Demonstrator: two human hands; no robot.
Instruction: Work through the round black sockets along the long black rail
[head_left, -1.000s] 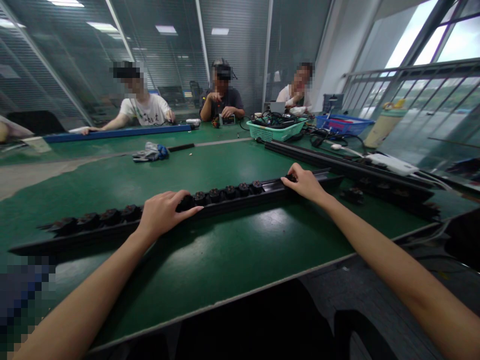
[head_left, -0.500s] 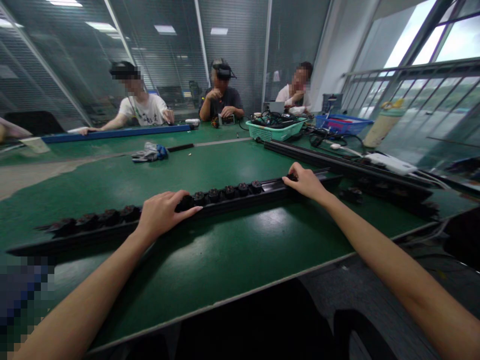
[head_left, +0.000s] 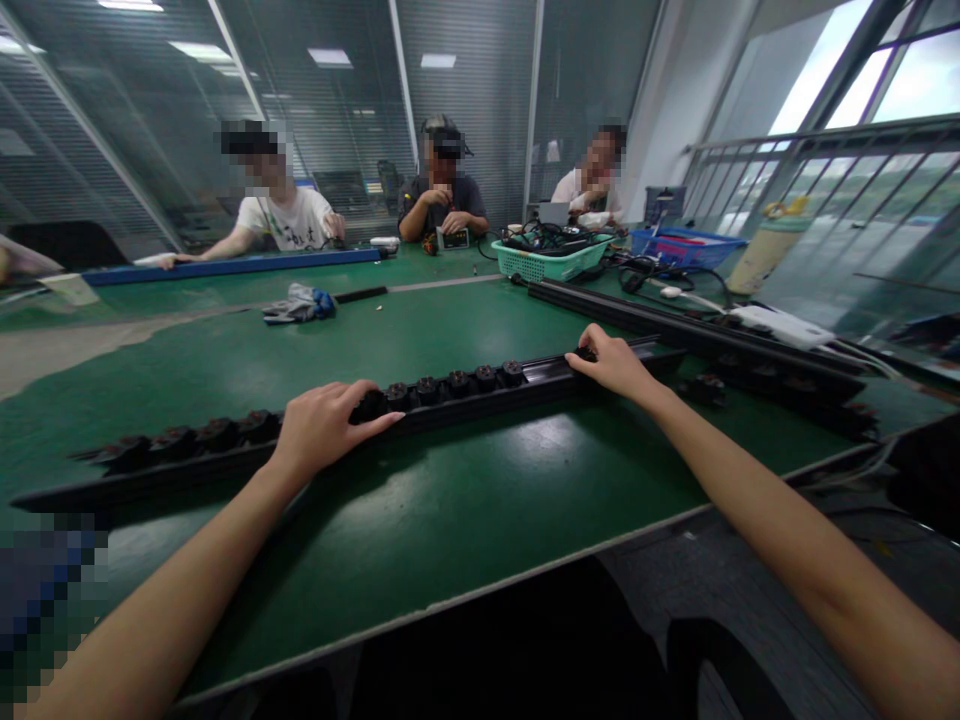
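Note:
A long black tray (head_left: 540,384) lies across the green table (head_left: 420,510) and carries a row of several small dark round parts (head_left: 457,382). My left hand (head_left: 324,426) rests on the tray near its middle, fingers curled over one of the parts. My right hand (head_left: 613,364) sits further right on the tray, fingertips pinched on a dark part (head_left: 583,353) at the end of the row.
More long black trays (head_left: 675,328) lie to the right. A teal basket (head_left: 551,264) of cables, a blue bin (head_left: 686,247) and a white power strip (head_left: 784,327) stand behind. Gloves (head_left: 298,305) lie mid-table. Three people sit at the far side.

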